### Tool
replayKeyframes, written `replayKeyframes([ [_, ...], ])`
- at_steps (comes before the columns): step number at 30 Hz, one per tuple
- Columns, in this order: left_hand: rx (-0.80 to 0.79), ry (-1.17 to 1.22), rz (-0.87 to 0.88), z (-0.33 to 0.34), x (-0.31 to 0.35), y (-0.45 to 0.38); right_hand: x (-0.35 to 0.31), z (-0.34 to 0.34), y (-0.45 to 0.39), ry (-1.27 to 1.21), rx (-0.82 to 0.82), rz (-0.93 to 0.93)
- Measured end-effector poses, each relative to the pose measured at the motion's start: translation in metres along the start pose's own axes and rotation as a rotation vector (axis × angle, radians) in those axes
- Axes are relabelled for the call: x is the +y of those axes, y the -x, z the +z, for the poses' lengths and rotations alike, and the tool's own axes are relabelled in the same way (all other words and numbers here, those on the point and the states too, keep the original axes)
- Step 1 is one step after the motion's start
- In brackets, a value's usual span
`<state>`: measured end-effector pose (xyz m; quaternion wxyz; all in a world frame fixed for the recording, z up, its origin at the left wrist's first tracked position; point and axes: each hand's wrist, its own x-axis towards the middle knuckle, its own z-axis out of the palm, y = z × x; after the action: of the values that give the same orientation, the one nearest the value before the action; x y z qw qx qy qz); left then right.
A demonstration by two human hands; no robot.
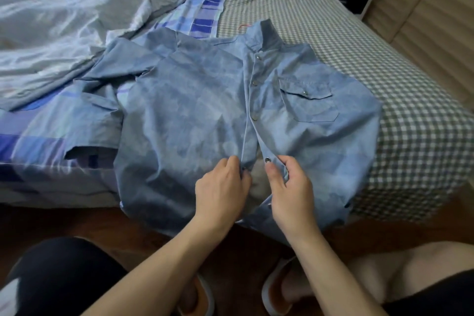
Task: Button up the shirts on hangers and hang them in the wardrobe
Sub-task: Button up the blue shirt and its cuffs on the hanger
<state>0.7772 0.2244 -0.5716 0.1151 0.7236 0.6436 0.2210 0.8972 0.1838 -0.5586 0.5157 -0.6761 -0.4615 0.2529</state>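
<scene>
Knees and orange slippers (278,287) sit nearest me, over dark wood floor (64,220), then my two bare forearms reaching to the bed edge. Left hand (220,187) pinches the left placket of the light-blue denim snap-front shirt (195,115); right hand (292,187) curls around the right placket just below an open metal snap (267,160), thumb beside it. Shirt lies flat, collar away from me, hem draped over the mattress edge; upper snaps look closed, lower ones not yet. A red bit near the collar may be the hanger hook (243,26), can't confirm. Risks, my guess: the plackets gape here, so I could mate the wrong snap pair and skew the front; the overhanging hem could drag the shirt off the bed; pressing on soft bedding may not seat the snap. Room: gingham mattress sheet (359,41) to the right offers flat space; rumpled pale duvet (64,20) crowds the left sleeve.
</scene>
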Motion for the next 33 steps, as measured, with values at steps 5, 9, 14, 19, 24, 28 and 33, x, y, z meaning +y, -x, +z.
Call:
replayKeyframes([
  [5, 0.039, 0.313, -0.023, -0.026, -0.006, 0.001, -0.008, -0.018, -0.002, -0.009, 0.024, 0.012],
  [9, -0.069, 0.685, -0.242, -0.052, -0.011, -0.010, -0.019, -0.020, -0.003, -0.077, 0.163, 0.007],
  [14, -0.393, 1.276, -0.490, -0.065, -0.011, -0.014, -0.032, -0.003, 0.005, -0.007, 0.106, -0.107],
  [19, -0.430, 1.275, -0.439, -0.062, -0.011, -0.010, -0.025, 0.015, 0.013, 0.100, 0.103, -0.233],
  [24, -0.382, 1.177, -0.379, -0.057, -0.012, -0.007, -0.017, 0.016, 0.009, 0.047, 0.039, -0.177],
  [28, -0.339, 1.093, -0.356, -0.052, -0.011, -0.006, -0.015, 0.016, 0.010, 0.054, 0.035, -0.183],
  [33, -0.253, 1.107, -0.408, -0.048, -0.002, 0.000, -0.011, 0.019, 0.013, 0.146, 0.081, -0.294],
])
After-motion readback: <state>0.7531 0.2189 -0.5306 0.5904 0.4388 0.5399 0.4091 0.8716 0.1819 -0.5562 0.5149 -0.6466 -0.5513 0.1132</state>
